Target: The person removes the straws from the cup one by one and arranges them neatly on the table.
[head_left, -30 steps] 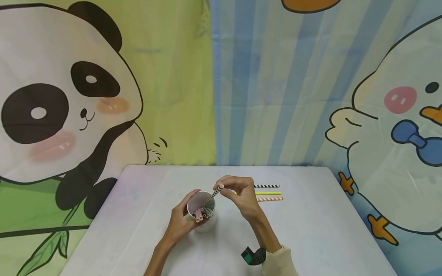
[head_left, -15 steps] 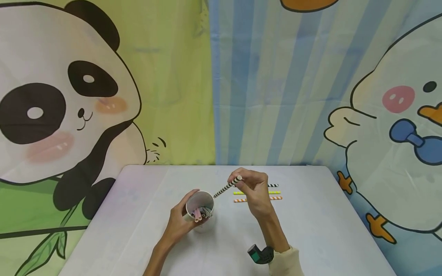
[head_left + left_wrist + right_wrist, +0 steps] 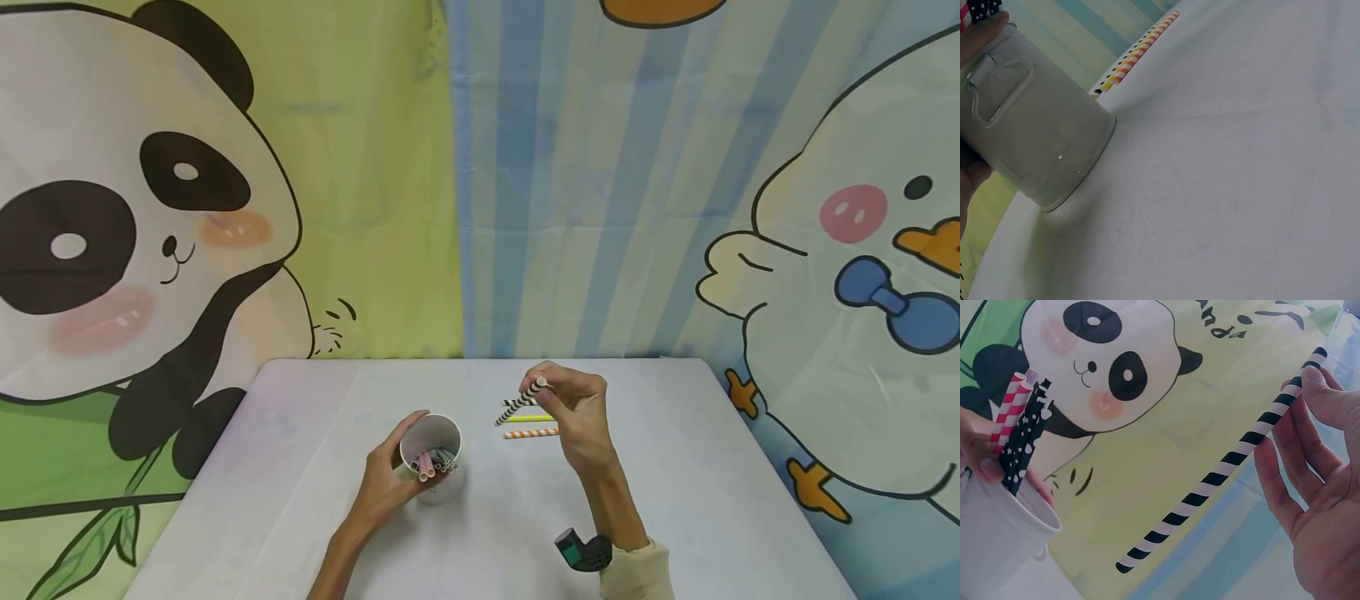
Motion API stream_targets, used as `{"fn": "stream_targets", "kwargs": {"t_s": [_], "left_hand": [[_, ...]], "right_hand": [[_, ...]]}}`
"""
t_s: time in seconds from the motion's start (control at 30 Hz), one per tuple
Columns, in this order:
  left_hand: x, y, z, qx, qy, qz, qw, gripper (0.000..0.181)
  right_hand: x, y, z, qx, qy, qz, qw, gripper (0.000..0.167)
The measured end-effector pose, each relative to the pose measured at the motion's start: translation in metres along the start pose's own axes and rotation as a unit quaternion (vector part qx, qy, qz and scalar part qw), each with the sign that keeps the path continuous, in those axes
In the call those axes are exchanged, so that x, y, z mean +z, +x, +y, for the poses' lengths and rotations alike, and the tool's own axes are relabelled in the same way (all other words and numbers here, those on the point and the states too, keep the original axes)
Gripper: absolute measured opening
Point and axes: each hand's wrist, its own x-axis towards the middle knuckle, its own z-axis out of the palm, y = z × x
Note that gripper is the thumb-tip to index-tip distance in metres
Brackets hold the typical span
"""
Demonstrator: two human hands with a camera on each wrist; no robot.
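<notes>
My left hand (image 3: 390, 473) grips a white cup (image 3: 442, 493) around its side, tilted on or just above the table; which, I cannot tell. A small handle shows on the cup (image 3: 1035, 119) in the left wrist view. Several paper straws stand inside, among them pink-striped straws (image 3: 1011, 412) and black straws with white stars and dots (image 3: 1025, 437). Between thumb and fingers, my right hand (image 3: 587, 417) pinches one end of a black-and-white striped paper straw (image 3: 1210, 478). That straw slants down to the left, apart from the cup.
Right of the cup, a black-and-white straw (image 3: 510, 402), a yellow straw (image 3: 528, 418) and an orange-striped straw (image 3: 531, 433) lie side by side on the white table (image 3: 315, 433), partly behind my right hand. A cartoon-printed curtain (image 3: 390, 208) hangs behind the table.
My right hand has carried the striped straw out of the cup and to the right, over the straws on the table. The left hand keeps its hold on the cup, almost still.
</notes>
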Motion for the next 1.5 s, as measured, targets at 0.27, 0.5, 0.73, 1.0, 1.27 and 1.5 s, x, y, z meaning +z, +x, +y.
{"fn": "stream_targets", "kwargs": {"t_s": [0.27, 0.5, 0.73, 1.0, 1.27, 1.5], "left_hand": [[0.0, 0.0, 0.0, -0.005, -0.008, -0.002, 1.0, 0.095], [0.0, 0.0, -0.001, 0.003, -0.001, -0.002, 1.0, 0.094], [0.0, 0.0, 0.001, 0.002, 0.001, 0.002, 1.0, 0.095], [0.0, 0.0, 0.001, -0.014, -0.006, 0.002, 0.9999, 0.097], [0.001, -0.001, 0.0, -0.009, 0.004, 0.005, 0.9999, 0.099], [0.0, 0.0, 0.001, -0.013, -0.01, -0.002, 0.9999, 0.097]], "right_hand": [[-0.014, -0.008, -0.006, 0.022, -0.047, 0.01, 0.9986, 0.03], [-0.027, -0.019, -0.011, 0.053, -0.143, 0.025, 0.988, 0.016], [-0.037, -0.025, -0.011, 0.079, -0.207, 0.036, 0.9745, 0.012], [-0.042, -0.033, -0.005, 0.117, -0.325, 0.002, 0.9386, 0.015], [-0.045, -0.044, 0.009, 0.118, -0.39, -0.032, 0.9126, 0.019], [-0.045, -0.052, 0.015, 0.1, -0.497, -0.052, 0.8601, 0.024]]}}
